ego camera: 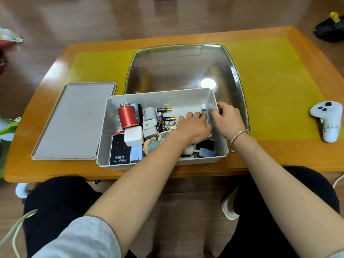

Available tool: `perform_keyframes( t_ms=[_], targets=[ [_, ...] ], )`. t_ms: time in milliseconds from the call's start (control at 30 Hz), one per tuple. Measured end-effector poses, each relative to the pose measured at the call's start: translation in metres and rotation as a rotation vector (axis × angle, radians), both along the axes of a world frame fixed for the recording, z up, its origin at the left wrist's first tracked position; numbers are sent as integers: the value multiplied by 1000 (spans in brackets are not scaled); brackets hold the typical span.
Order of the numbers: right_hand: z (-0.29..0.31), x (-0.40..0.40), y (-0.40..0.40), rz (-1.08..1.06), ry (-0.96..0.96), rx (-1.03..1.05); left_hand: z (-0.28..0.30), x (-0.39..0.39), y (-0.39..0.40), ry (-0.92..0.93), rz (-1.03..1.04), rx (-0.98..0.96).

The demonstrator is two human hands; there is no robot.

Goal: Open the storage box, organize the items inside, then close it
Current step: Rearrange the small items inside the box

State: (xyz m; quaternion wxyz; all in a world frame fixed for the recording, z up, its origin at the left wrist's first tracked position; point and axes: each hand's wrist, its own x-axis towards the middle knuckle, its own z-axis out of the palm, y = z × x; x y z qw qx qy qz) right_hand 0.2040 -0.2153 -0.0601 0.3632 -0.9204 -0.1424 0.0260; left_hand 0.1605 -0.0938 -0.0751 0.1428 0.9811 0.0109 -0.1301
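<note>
The open white plastic storage box (160,127) sits on the orange wooden surface (279,146), its flat grey lid (74,121) beside it; the left hand (193,127) and right hand (228,118) together pinch a small white tube (204,108) at the right wall; a slip may scatter the loose batteries (168,120).

The storage box (162,161) stood open at the near edge of the worktop (270,151), so entry from above was unobstructed. Inside, its left half was packed: a red canister (128,116), a white charger (133,136) and a black Wi-Fi device (119,151) sat close together, with batteries (168,119) strewn through the middle. Bare floor showed only along the box's far wall. Both hands (194,127) filled the right end, the right hand (229,118) over the right wall. The lid (74,121) lay flat just left of the box, taking that stretch of worktop. A steel tray (182,66) blocked the space behind. A white controller (327,120) lay near the right edge, with open worktop between it and the tray.
</note>
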Motion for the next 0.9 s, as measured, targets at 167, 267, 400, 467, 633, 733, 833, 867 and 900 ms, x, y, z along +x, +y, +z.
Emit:
perform_keyframes(
  t_ms=[167,267,400,467,633,733,833,867,900],
  targets=[
    [-2,0,1,-7,1,-4,3,-6,1,-30,-37,12],
    [-2,0,1,-9,2,-2,4,-8,0,-21,-54,42],
    [-1,-1,1,-14,6,0,4,-7,-1,-19,-49,52],
    [0,-1,1,-17,7,-2,4,-7,-2,-17,-46,55],
    [3,-4,3,-17,17,-28,5,-7,-3,-1,-45,50],
    [5,-6,3,-11,18,-51,7,-11,-1,-15,-47,35],
    [8,-9,3,1,18,-93,12,-20,3,-91,-24,13],
    [10,-10,3,4,19,-107,15,-23,5,-115,-6,0],
    [11,-11,3,8,20,-121,18,-26,7,-141,13,-17]
  ],
)
